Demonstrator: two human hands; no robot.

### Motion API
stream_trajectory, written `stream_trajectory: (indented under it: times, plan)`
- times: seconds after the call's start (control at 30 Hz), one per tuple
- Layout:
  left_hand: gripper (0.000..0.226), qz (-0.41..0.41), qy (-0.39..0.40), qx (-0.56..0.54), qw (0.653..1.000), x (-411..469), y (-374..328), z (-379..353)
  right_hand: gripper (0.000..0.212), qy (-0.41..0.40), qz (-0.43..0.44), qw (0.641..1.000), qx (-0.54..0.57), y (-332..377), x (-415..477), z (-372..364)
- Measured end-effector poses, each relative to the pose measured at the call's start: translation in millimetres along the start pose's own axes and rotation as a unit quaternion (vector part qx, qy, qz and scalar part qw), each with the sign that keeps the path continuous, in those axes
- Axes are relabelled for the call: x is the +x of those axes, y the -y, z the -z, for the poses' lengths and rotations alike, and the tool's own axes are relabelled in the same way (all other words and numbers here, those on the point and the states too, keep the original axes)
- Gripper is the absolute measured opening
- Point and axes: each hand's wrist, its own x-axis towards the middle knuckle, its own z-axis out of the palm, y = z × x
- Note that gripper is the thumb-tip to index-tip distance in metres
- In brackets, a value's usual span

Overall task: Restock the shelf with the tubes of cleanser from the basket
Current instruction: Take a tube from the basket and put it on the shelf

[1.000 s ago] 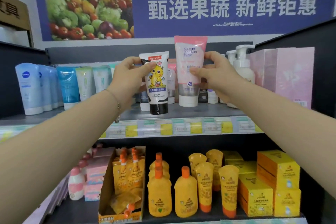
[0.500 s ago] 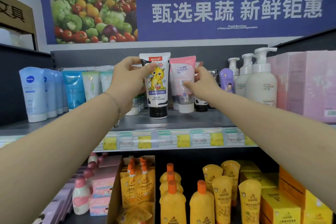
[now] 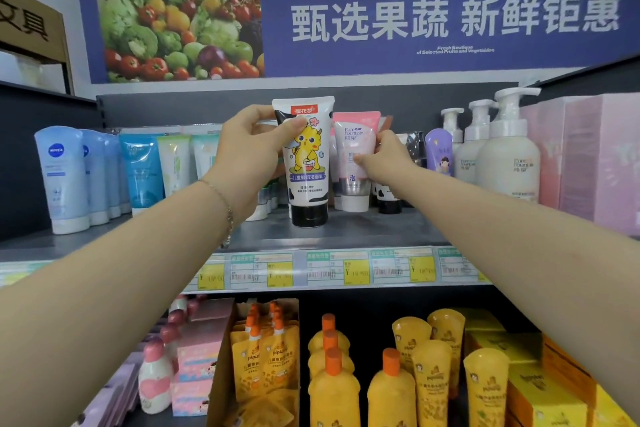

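Vegetable banner point(image 3: 346, 21) above; yellow bottles point(image 3: 391, 392) on the lower level.

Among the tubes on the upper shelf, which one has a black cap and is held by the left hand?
The white tube with the yellow cartoon animal, standing cap-down in front, gripped near its top by the left hand. The right hand holds the pink, white-capped tube.

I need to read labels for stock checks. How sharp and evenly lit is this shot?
Head view: the cartoon tube is sharp and readable; the price tags are blurred, with washed-out print; the edges bow from the wide lens; lighting is even, without hard shadows, though the lower shelf is dimmer.
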Motion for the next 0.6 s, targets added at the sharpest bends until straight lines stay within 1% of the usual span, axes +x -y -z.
stream_trajectory:
  times: [0.13,0.23,0.43,0.53,0.6]
  plan:
    - [0.024,0.002,0.001,0.005,1.0,-0.7,0.7,-0.1,0.043,0.013,-0.02,1.0,-0.014,-6.8,3.5,-6.8]
    - [0.023,0.003,0.002,0.004,1.0,-0.5,0.5,-0.6,0.038,0.02,-0.044,0.998,-0.026,-14.4,6.6,-11.7]
    - [0.025,0.0,0.003,0.003,1.0,-0.2,0.4,-2.4,0.035,0.04,-0.045,0.997,-0.044,-13.6,7.1,-7.8]
    - [0.024,0.0,0.002,0.003,1.0,-0.2,1.1,-2.8,0.026,0.05,-0.042,0.994,-0.09,-11.5,4.2,-2.4]
    - [0.022,0.0,0.001,0.002,1.0,0.0,1.6,-2.6,0.026,0.069,-0.047,0.99,-0.118,-11.9,4.0,-0.4]
